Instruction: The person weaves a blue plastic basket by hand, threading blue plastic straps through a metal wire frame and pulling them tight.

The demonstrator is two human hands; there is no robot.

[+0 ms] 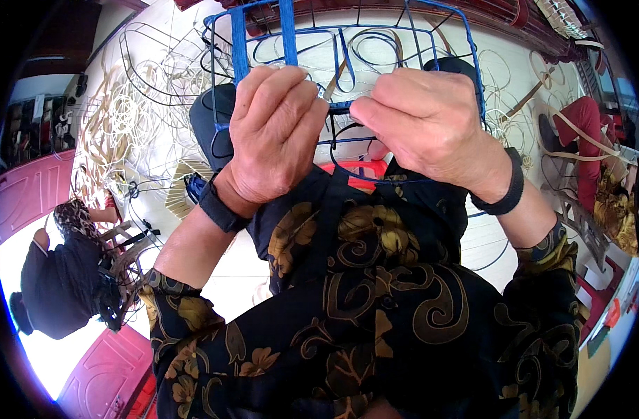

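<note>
A wire basket frame (480, 73), wrapped in blue strip along its edges, is held in front of my knees. Two wide blue bands (287, 31) run across its left part. My left hand (274, 136) is closed at the near bar, below those bands. Its fingertips are turned away, so what they pinch besides the bar is partly hidden. My right hand (427, 126) is closed too, its thumb and forefinger pinching a thin blue strip at the wrapped bar (340, 107) between my hands. From there a dark blue strip loop (337, 165) hangs over my lap.
Pale strip coils (124, 115) lie tangled across the floor at the left. Beneath the frame is something red (361, 173), between my legs. A person in black (64, 279) sits at the far left, another in red trousers (581, 126) at the right. Dark red furniture (501, 24) stands beyond.
</note>
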